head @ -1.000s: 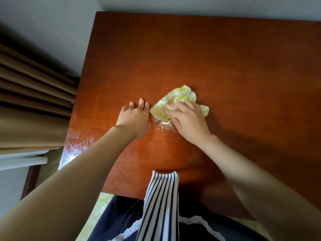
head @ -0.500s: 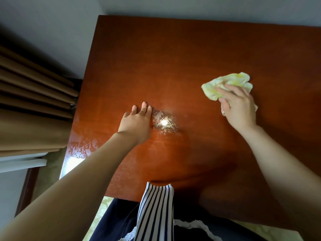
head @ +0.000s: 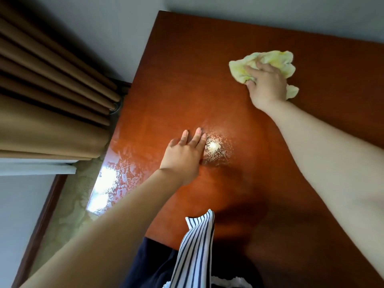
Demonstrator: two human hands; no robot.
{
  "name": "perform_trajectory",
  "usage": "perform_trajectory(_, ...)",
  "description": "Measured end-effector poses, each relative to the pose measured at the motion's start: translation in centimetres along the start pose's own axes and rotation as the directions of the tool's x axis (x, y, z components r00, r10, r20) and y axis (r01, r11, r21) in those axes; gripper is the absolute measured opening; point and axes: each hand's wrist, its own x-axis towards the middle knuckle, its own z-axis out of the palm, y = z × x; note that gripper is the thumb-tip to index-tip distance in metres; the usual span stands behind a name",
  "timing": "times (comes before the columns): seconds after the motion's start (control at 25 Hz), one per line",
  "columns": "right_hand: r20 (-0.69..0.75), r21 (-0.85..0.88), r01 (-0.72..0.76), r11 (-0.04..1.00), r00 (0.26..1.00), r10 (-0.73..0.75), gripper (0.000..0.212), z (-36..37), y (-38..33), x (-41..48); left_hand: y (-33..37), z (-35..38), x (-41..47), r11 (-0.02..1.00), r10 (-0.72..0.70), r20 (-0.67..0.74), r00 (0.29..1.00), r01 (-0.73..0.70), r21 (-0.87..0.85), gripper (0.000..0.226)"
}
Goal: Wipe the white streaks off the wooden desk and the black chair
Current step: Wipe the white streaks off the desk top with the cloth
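Head view: the right hand point(head: 268, 84) grips the cloth point(head: 268, 61), bunched on the far counter point(head: 207, 69). The left hand point(head: 185, 154), well apart, lies flat with straight fingers. Streaks point(head: 218, 150) lie just beside its fingertips, with more at the left edge. This looks like the desk-wiping step. Next, the cloth likely needs bringing onto them. The chair is out of view.
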Motion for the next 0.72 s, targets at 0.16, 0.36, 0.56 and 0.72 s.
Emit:
perform_trajectory(0.16, 0.154, -0.039, 0.257, 0.966, 0.956, -0.248, 0.042, 1.7, -3.7, -1.7, -0.2, 0.1, 0.0, 1.0, -0.014, 0.012, 1.0, 0.014, -0.022, 0.076)
perform_trajectory(0.36, 0.184, 0.042, 0.363, 0.931, 0.913, -0.364, 0.041, 2.4, -4.3, -8.4, 0.1, 0.0, -0.1, 0.995, -0.043, 0.072, 0.997, 0.049, -0.086, 0.078)
perform_trajectory(0.56, 0.081, 0.147, 0.278, 0.949, 0.953, -0.292, 0.04, 2.7, -1.9, -16.7, 0.2, 0.9, -1.7, 0.995, -0.038, 0.045, 0.998, 0.041, -0.085, 0.074)
perform_trajectory(0.72, -0.014, 0.121, 0.238, 0.964, 0.971, -0.238, 0.042, 2.2, 1.5, -23.2, 0.6, 2.7, -4.0, 0.996, 0.004, 0.011, 1.0, -0.003, -0.085, 0.07)
